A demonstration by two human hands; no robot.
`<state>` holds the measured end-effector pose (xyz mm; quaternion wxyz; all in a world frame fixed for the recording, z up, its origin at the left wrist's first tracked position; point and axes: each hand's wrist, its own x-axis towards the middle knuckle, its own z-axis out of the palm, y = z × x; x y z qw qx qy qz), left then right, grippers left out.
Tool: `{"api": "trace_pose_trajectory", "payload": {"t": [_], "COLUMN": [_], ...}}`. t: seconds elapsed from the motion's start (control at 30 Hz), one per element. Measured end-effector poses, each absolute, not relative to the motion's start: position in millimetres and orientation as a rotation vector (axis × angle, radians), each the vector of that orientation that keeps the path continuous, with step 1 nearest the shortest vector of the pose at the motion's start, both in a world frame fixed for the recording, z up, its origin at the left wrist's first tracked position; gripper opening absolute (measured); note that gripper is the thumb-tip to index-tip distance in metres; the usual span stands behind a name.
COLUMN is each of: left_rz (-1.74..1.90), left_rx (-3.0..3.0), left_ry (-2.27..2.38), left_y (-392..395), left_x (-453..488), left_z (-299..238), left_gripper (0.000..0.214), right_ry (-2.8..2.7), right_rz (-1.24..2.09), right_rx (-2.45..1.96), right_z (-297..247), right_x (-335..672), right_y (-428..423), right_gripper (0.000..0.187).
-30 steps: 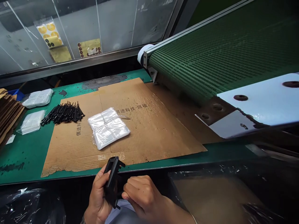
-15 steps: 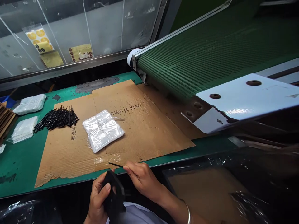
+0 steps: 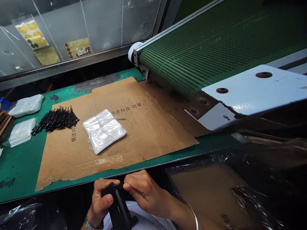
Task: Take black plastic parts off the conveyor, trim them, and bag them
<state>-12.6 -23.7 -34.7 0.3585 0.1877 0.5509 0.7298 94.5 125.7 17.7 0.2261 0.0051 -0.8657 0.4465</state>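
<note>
Gripping one black plastic part (image 3: 118,209), left hand (image 3: 102,201) and right hand (image 3: 145,191) meet.

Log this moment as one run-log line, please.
Left hand: holds black plastic part | Right hand: touches its top edge | Ahead: clear bag packet on cardboard sheet, black rods beside it

Cardboard sheet (image 3: 153,134) on the worktop (image 3: 19,166) bears printed "俱进科技-回收" at 1 o'clock, and partial "俱进科" sideways at 9 o'clock.

Plastic bags (image 3: 104,131) on cardboard (image 3: 155,137) — loose rods (image 3: 55,119) to their left.
</note>
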Motion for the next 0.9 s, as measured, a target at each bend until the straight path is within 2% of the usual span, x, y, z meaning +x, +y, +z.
{"api": "trace_pose_trajectory", "payload": {"t": [0.4,0.47,0.57,0.67,0.73,0.8,0.9], "left_rz": [1.910,1.895,1.808,1.631,1.576,1.706,2.070], "left_rx": [0.330,0.313,0.476,0.757,0.889,0.865,0.411], "left_ry": [1.463,1.517,1.606,1.651,1.663,1.647,1.497], "left_y": [-24,-24,-21,-17,-14,-10,-1], "left_x": [-18,-21,-26,-31,-34,-35,-30], "left_z": [-39,-37,-27,-13,-5,0,2], "left_gripper": [0.036,0.033,0.028,0.026,0.028,0.037,0.047], "right_ry": [-2.393,-2.340,-2.240,-2.247,-2.278,-2.252,-2.107], "right_rz": [1.274,1.374,1.577,1.856,1.989,2.001,1.813], "right_rx": [0.394,0.309,-0.065,-0.233,-0.222,-0.247,-0.363], "right_z": [12,10,11,17,21,23,24], "right_x": [112,116,117,110,106,103,101], "right_y": [116,117,120,124,126,127,124], "right_gripper": [0.049,0.049,0.052,0.064,0.058,0.049,0.040]}}
